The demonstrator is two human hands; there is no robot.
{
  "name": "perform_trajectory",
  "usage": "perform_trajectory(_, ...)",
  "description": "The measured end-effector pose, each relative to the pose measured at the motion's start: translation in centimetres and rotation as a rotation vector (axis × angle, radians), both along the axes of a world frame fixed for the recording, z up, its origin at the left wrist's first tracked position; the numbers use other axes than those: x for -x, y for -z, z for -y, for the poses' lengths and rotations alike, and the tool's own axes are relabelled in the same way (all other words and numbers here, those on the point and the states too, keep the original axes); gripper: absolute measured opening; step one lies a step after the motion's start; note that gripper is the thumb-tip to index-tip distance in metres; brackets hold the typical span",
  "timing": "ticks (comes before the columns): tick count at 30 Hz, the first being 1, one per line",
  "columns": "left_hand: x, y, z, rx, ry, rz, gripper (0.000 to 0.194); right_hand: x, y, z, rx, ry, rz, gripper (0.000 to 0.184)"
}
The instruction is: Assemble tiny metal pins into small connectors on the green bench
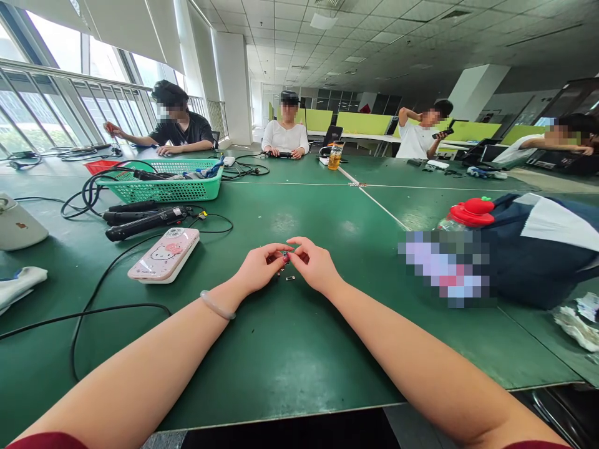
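Note:
My left hand [262, 269] and my right hand [314, 265] meet over the middle of the green table [281, 349]. Their thumbs and fingertips come together around a small dark item [286, 255], too small and too covered to name. Both hands look closed in a pinch. Just below the fingertips, a small flat piece with a metallic rim [291, 278] lies on the table. Another tiny bit shows beside the left fingers. A pale bangle [218, 305] circles my left wrist.
Left of my hands lie a pink Hello Kitty power bank [165, 255], black handheld devices [145, 221], cables and a green basket [161, 187]. At right stand a red-lidded bottle [470, 213] and a dark bag [528, 262]. Several people sit around the far side.

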State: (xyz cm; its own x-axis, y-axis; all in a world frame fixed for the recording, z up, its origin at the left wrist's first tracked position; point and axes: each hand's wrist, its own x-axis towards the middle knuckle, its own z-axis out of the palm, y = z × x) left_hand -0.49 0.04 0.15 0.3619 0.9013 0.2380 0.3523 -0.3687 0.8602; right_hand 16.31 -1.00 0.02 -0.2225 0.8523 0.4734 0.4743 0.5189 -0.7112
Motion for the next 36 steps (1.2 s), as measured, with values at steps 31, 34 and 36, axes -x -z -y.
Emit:
perform_trajectory(31,0.21,-0.07,-0.28,-0.113,-0.124,-0.093,0.031,-0.01,0.40,-0.70,0.114,-0.006,-0.062,0.014)
perform_trajectory(34,0.22,-0.10,-0.24,-0.156,-0.113,-0.140,0.029,0.00,0.53,-0.78,0.136,-0.009,-0.066,0.014)
perform_trajectory(36,0.21,-0.16,-0.19,-0.185,-0.105,-0.168,0.029,0.00,0.61,-0.80,0.136,-0.010,-0.059,0.013)
